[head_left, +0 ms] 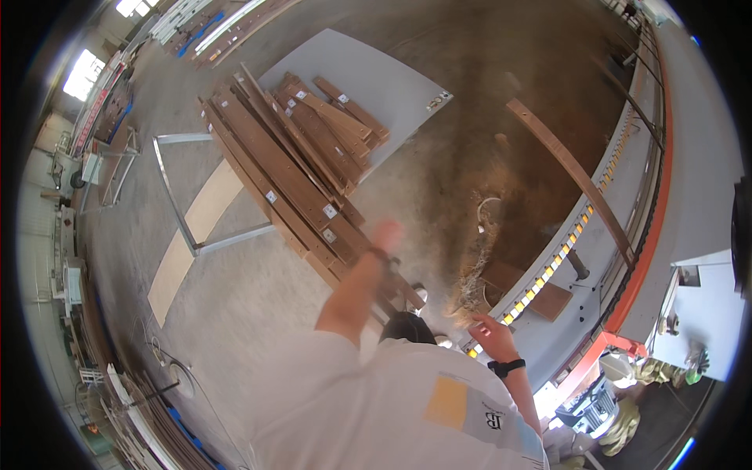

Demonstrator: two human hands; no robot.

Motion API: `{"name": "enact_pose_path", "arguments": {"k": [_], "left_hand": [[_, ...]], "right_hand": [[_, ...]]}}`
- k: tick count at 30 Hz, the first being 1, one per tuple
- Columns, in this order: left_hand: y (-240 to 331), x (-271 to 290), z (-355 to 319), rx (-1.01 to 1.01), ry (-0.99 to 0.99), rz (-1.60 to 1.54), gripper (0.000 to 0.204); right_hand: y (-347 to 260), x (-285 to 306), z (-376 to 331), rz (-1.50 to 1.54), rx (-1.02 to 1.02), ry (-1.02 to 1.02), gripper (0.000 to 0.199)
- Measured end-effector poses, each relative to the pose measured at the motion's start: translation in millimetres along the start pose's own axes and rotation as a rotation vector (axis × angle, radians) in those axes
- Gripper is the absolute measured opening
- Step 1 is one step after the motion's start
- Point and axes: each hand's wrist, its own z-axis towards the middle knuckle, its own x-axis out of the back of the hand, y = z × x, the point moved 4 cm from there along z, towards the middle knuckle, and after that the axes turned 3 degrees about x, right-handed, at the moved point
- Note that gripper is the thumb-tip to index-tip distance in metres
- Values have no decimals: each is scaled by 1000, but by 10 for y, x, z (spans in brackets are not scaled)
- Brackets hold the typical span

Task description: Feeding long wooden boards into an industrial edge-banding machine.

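My left hand (387,233) is stretched forward over the near right end of a stack of long brown boards (274,168); motion smears its fingers, and I cannot tell whether it touches a board. Small white labels sit on several of the boards. Low on the right, my right hand (493,337) hangs beside the machine's edge strip (540,283) with yellow and white marks. Its fingers are loosely bent and somewhat apart, with nothing visible in them. A dark band circles that wrist.
A metal frame (176,200) stands left of the stack, by a pale curved strip (192,243) on the floor. Behind lies a grey sheet (352,63). One brown board (572,168) juts across the machine's edge on the right. Shavings (474,278) litter the floor.
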Motion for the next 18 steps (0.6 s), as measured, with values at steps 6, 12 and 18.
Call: {"name": "enact_pose_path", "arguments": {"k": [6,12,18], "left_hand": [[1670,-898,-239,353,-367,-921,18],[3057,-1175,301,553,-708,-1141,38],[3959,-1699,962,591,-666,-1206,56]], "right_hand": [[434,175,-488,97,-85,249,40],[694,111,-1103,161,-161,428,36],[896,-70,-1703,346,-331,573,37]]}}
